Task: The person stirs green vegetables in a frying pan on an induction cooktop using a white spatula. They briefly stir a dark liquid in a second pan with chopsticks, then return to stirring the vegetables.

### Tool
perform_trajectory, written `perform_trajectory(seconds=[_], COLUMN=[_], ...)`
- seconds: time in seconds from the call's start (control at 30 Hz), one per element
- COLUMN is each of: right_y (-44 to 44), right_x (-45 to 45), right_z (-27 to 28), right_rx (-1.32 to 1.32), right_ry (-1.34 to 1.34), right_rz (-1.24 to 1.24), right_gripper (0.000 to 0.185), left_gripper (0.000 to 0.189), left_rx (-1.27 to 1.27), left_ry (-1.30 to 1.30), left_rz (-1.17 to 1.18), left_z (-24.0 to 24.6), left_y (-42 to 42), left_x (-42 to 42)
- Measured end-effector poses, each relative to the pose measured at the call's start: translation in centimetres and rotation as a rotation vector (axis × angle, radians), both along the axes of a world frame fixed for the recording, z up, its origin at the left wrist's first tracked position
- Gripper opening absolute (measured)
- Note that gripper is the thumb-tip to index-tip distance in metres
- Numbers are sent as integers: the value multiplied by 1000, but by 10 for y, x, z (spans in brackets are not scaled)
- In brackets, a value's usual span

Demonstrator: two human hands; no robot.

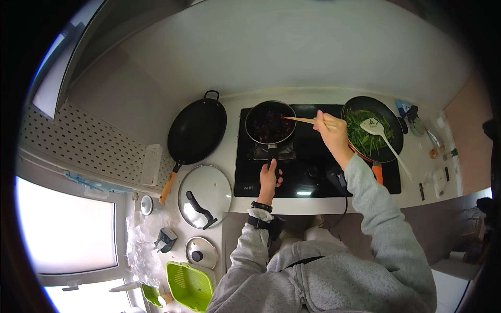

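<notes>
My left hand (269,178) is closed around the black handle of a small saucepan (253,137), which sits on the left burner of a black glass gas hob (313,152). Dark, glossy food (270,125) lies in the saucepan. My right hand (332,131) grips wooden chopsticks (301,119), their tips inside the saucepan at its right side. Right of that hand, a frying pan (395,117) with an orange handle holds chopped green vegetables (362,141). A white spatula (385,141) rests across them, its handle over the pan's rim.
An empty black wok (197,131) and a large glass lid (204,195) lie left of the hob. Nearer are a small glass lid (201,250), a green basket (190,283) and clear plastic bags (141,250). Small bottles (434,152) stand at the right. A black cable (346,207) hangs over the counter edge.
</notes>
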State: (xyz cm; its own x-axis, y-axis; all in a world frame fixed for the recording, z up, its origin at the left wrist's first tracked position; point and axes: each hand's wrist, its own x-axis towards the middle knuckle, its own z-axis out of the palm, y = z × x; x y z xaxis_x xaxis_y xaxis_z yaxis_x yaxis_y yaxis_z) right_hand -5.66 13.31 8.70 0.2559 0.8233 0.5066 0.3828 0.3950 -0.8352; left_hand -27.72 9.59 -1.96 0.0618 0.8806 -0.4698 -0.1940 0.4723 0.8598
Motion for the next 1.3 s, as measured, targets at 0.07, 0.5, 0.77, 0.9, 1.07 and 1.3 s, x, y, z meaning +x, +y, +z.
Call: perform_trajectory(seconds=[0.07, 0.5, 0.77, 0.9, 1.07, 1.3], right_y=[-14, -71, -67, -71, -76, -70], right_x=[-3, -9, -9, -6, -7, -14], right_z=[1, 6, 8, 2, -5, -16], right_rx=[-61, -11, -41, -51, -91, -86], right_ry=[-16, 235, 315, 314, 354, 408], right_rz=[-43, -164, -99, -117, -107, -118], right_gripper=[33, 40, 38, 36, 34, 32], left_gripper=[40, 23, 24, 24, 24, 25], left_rx=[6, 133, -25, 127, 100, 120], left_ry=[45, 76, 12, 41, 60, 41], left_rz=[39, 131, 72, 72, 132, 116], left_z=[1, 16, 8, 8, 12, 9], left_y=[7, -7, -13, -8, -4, -20], left_x=[3, 2, -1, 0, 4, -4])
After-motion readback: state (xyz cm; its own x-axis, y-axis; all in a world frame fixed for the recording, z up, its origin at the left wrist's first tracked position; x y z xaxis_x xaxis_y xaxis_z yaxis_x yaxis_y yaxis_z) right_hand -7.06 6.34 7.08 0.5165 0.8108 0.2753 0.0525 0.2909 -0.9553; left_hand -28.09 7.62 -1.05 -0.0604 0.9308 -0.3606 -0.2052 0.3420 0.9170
